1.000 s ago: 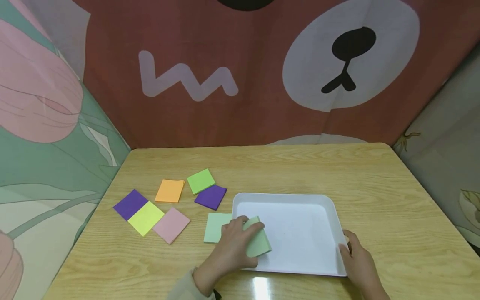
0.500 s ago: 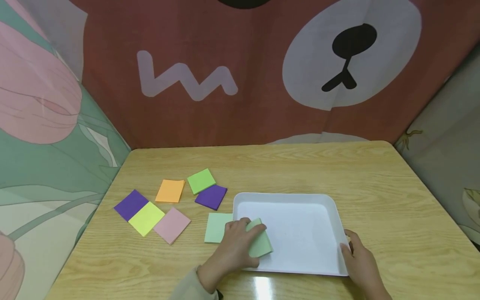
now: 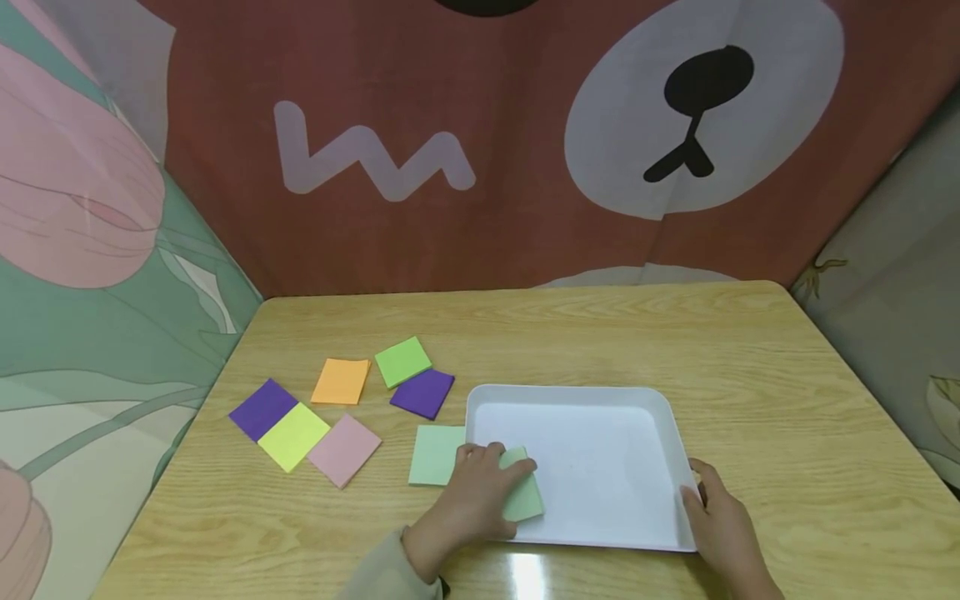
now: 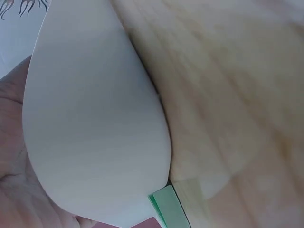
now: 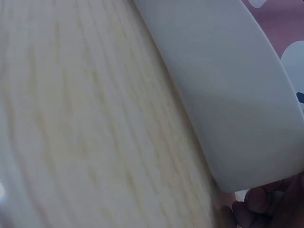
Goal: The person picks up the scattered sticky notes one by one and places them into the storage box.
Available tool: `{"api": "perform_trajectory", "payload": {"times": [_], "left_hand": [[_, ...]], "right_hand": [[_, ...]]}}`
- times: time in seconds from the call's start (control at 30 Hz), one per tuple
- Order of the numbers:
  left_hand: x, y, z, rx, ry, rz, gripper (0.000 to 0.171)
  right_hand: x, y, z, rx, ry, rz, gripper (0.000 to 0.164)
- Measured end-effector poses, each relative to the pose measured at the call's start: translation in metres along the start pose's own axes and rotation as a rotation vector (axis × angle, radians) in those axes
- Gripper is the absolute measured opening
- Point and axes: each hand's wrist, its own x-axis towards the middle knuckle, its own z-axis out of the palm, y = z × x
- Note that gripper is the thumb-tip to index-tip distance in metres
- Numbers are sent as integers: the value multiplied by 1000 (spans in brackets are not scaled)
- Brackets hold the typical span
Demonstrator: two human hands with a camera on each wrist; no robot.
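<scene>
A white tray [image 3: 600, 467] lies on the table. My left hand [image 3: 476, 500] grips a pale green sticky-note pad [image 3: 521, 492] at the tray's left front part; the pad is lower than before, and whether it touches the floor of the tray cannot be told. In the left wrist view the tray's outer wall [image 4: 95, 109] hides most of this hand. My right hand [image 3: 723, 525] holds the tray's right edge near the front corner, thumb at the rim. In the right wrist view its curled fingers [image 5: 259, 199] show below the tray's corner.
Left of the tray lies another pale green pad [image 3: 435, 454], partly behind the left hand. Farther left are pink [image 3: 345, 450], yellow [image 3: 294, 437], purple [image 3: 262, 410] and orange [image 3: 341, 382] squares. A bright green square [image 3: 402, 361] touches a second purple one [image 3: 423, 393].
My left hand has lowered slightly toward the tray's front edge with the pale green pad in its grip. The right hand and the tray look the same.
</scene>
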Motion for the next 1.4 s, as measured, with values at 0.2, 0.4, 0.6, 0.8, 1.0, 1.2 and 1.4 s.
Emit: {"api": "perform_trajectory", "payload": {"times": [0.2,0.4,0.6,0.8,1.0,1.2,1.4], "left_hand": [[-2,1,-2,24,-15,-7,74],[0,2,2,63,-20,-1,74],[1,4,7,84,-71,0,75],[1,6,7,86,-95,-12,76],[2,9,5,85,-120,-23,75],[2,10,5,110,-142,-26,74],[2,11,5,129,-159,-36,73]], "right_hand": [[0,0,2,-1,5,-7,38],[-1,0,1,-2,14,-23,37],[1,0,-1,-12,-1,-21,38],[1,0,-2,-18,-14,-10,38],[2,2,-1,-30,-9,-5,38],[2,3,1,-36,-5,-8,37],[0,3,2,-31,34,-48,35]]}}
